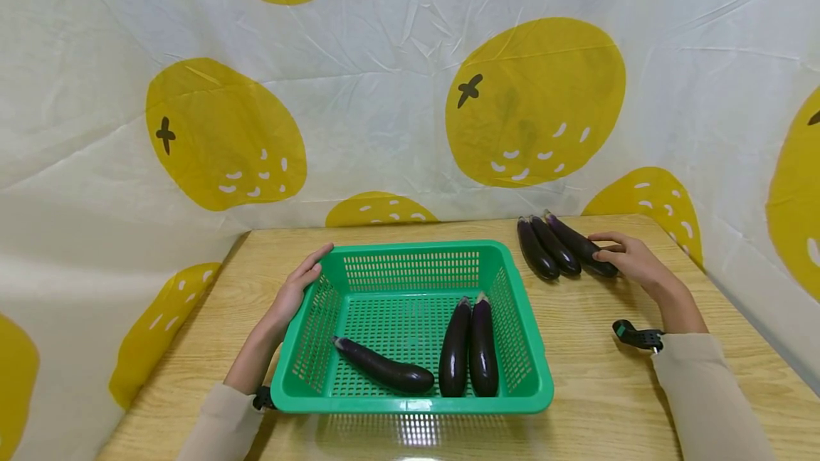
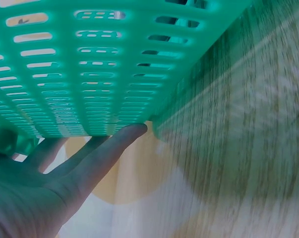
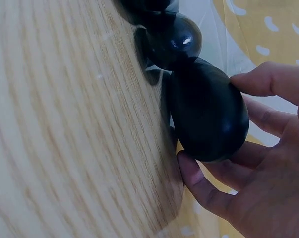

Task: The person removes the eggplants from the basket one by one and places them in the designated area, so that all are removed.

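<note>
A green plastic basket stands on the table with three eggplants inside. One eggplant lies slantwise at the front left; an eggplant and another eggplant lie side by side at the right. My left hand rests against the basket's left side near the back corner, its fingers straight along the outer wall. At the back right, my right hand holds the thick end of an eggplant, the rightmost of three there. Thumb and fingertips sit on opposite sides of it.
Beside the held eggplant lie an eggplant and another eggplant. The wooden table meets a white cloth with yellow fruit prints behind and at the sides. A dark strap sits at the right wrist.
</note>
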Available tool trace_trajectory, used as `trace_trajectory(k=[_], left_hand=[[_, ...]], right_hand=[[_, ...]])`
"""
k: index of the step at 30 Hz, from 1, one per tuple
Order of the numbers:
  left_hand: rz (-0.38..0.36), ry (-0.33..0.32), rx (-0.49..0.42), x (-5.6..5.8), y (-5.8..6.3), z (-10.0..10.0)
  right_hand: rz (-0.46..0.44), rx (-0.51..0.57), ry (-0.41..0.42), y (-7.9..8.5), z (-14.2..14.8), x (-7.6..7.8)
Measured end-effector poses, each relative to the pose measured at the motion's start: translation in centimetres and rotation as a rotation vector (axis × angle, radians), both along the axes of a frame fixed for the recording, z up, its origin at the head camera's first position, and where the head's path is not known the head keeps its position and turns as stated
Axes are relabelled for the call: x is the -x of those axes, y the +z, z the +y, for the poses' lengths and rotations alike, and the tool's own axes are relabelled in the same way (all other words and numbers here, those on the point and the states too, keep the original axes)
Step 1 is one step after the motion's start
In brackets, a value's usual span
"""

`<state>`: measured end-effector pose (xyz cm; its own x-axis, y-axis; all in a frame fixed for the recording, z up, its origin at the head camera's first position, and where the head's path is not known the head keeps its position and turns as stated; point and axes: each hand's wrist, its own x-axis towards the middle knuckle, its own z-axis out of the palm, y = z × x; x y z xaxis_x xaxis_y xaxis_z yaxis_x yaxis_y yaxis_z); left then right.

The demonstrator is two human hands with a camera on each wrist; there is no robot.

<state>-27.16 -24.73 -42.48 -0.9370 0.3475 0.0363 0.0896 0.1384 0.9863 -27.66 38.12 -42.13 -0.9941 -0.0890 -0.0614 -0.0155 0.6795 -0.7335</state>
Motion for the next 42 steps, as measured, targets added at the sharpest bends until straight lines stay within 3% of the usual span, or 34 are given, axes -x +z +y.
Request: trace_trajectory(k=[42], left_hand=[[0.008,0.017,0.009,-0.14,0.15,0.13]], right_hand=[[-0.028,0.004,0.039,0.40,0.16,-0.23]])
